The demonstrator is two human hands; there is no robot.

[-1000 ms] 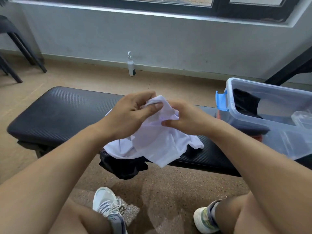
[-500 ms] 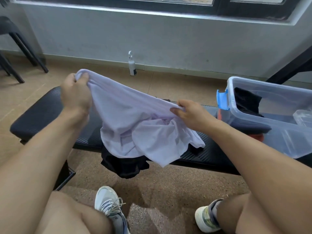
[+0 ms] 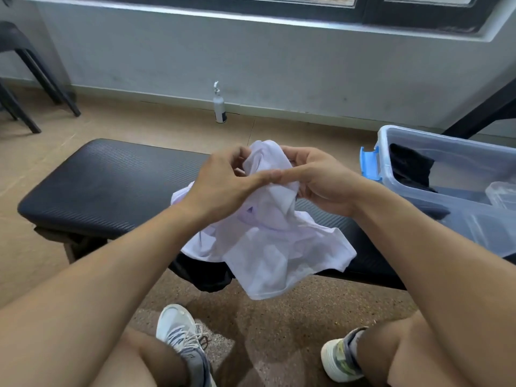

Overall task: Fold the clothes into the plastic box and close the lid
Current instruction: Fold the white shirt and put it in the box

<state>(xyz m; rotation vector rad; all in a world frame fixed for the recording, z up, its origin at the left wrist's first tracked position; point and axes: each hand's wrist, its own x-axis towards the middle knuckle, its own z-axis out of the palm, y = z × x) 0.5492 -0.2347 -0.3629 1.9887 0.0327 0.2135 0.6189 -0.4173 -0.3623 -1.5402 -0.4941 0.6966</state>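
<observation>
Black garment [image 3: 206,275] beneath white shirt [image 3: 273,247]

We list: bench [image 3: 111,188] across the middle; shirt [image 3: 268,241] on its near edge, over a second garment [image 3: 206,275]; box [image 3: 446,174] on its right end, clothing [image 3: 410,166] inside; bottle [image 3: 219,106] far behind, against the wall; chair [image 3: 25,68] far left.

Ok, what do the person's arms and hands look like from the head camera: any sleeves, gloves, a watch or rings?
Both forearms are bare with no sleeves in view. The left hand and right hand wear no gloves, and no watch, band or ring shows on either wrist or on the visible fingers.
</observation>
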